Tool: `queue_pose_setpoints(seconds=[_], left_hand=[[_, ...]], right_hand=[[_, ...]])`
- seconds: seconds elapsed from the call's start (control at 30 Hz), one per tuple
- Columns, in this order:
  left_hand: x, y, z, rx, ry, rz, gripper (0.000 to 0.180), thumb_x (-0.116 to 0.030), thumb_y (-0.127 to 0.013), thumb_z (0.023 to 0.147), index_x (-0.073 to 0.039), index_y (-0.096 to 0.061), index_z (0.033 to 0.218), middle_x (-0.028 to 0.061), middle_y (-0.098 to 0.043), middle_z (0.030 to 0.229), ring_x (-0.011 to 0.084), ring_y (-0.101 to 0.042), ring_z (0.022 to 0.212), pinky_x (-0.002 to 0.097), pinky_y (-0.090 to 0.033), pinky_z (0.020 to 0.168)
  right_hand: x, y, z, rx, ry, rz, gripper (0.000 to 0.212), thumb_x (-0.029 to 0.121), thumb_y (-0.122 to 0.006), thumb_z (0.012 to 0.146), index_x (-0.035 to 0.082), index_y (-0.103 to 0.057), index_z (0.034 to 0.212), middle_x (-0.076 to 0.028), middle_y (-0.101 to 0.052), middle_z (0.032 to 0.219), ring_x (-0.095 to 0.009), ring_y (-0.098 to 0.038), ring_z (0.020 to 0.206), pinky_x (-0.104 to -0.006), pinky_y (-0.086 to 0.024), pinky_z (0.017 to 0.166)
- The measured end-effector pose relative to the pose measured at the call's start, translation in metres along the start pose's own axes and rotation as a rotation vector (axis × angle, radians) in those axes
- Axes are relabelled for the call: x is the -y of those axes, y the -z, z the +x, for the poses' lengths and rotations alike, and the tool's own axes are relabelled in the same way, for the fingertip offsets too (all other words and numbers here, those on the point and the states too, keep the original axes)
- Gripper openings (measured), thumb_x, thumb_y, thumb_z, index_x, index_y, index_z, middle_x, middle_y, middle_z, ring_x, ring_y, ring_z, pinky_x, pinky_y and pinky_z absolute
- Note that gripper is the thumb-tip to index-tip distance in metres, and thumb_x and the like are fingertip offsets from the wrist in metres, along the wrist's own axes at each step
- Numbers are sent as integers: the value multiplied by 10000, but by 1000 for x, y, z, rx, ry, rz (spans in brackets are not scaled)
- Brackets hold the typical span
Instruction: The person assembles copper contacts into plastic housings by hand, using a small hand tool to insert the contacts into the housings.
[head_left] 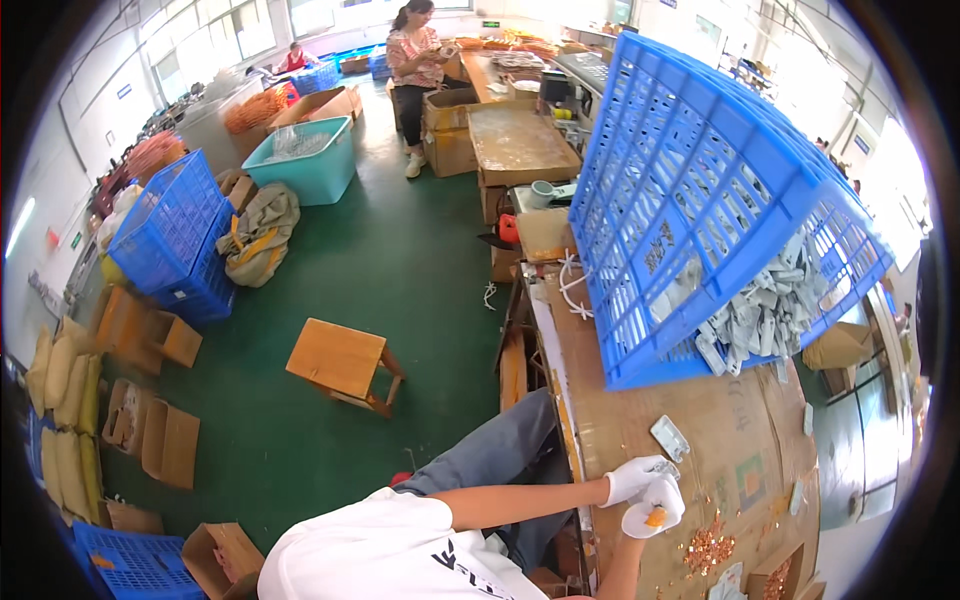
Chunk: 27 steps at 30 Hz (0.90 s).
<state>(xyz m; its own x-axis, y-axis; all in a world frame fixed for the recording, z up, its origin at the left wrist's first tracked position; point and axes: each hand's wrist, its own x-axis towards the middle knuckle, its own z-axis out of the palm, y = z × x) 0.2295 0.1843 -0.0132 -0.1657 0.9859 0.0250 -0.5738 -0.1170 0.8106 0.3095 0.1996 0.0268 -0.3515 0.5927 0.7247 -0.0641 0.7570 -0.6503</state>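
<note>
My left hand [630, 480], in a white glove, is closed around a small pale grey plastic piece [669, 467] above the cardboard-covered table [720, 460]. My right hand [654, 508], also gloved, is pressed close against the left with its fingers curled in. An orange patch [655, 517] shows at its fingers; whether that is a part or the glove's colour I cannot make out. Just beyond the hands lies a light grey plastic housing [670, 438]. To their right is a loose heap of small copper-coloured parts [708, 548].
A large blue crate [650, 220] lies tipped on the table, with many grey plastic housings [765, 310] at its open side. A carton [778, 575] of copper parts sits near right. A wooden stool [340, 358] stands on the green floor. A seated person [415, 55] works far off.
</note>
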Motion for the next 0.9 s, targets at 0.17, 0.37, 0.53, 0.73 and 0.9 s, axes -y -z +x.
queue_pose_setpoints(seconds=[0.17, 0.37, 0.53, 0.73, 0.9], left_hand=[[4, -3, 2, 12, 24, 147, 202, -178, -526, 956, -65, -606, 1104, 22, -650, 1057, 93, -570, 1000, 273, -454, 893], [14, 7, 5, -17, -21, 146, 196, -155, -497, 967, -57, -602, 1100, 33, -651, 1054, 99, -568, 994, 275, -450, 893], [-4, -6, -3, -62, 5, 313, 200, -151, -495, 963, -56, -596, 1108, 51, -647, 1022, 93, -553, 958, 275, -445, 874], [0, -8, -3, -127, -9, 349, 201, -167, -525, 950, -62, -608, 1100, 38, -645, 978, 82, -551, 919, 280, -457, 842], [-1, -8, -5, -127, -56, 276, 196, -176, -581, 925, -76, -617, 1090, 11, -645, 973, 73, -554, 907, 273, -464, 821]], right_hand=[[-54, 13, -40, -237, -132, -93, 221, 119, -562, 736, 61, -409, 588, 4, -367, 607, -113, -397, 554, -253, -278, 494], [-53, 20, -44, -82, -293, 171, 181, 133, -471, 860, 109, -383, 704, 12, -417, 759, -121, -398, 698, -229, -378, 641], [-39, 13, -22, -208, -117, 438, 295, 204, -484, 814, 122, -296, 601, 27, -316, 608, -113, -299, 566, -261, -237, 531], [-11, 1, -4, -130, 3, 452, 292, 46, -560, 662, 109, -295, 556, 30, -278, 555, -116, -284, 525, -263, -189, 502], [-6, -5, -6, -125, 106, 123, 303, -25, -569, 656, 83, -302, 563, -5, -329, 547, -139, -317, 526, -272, -206, 494]])
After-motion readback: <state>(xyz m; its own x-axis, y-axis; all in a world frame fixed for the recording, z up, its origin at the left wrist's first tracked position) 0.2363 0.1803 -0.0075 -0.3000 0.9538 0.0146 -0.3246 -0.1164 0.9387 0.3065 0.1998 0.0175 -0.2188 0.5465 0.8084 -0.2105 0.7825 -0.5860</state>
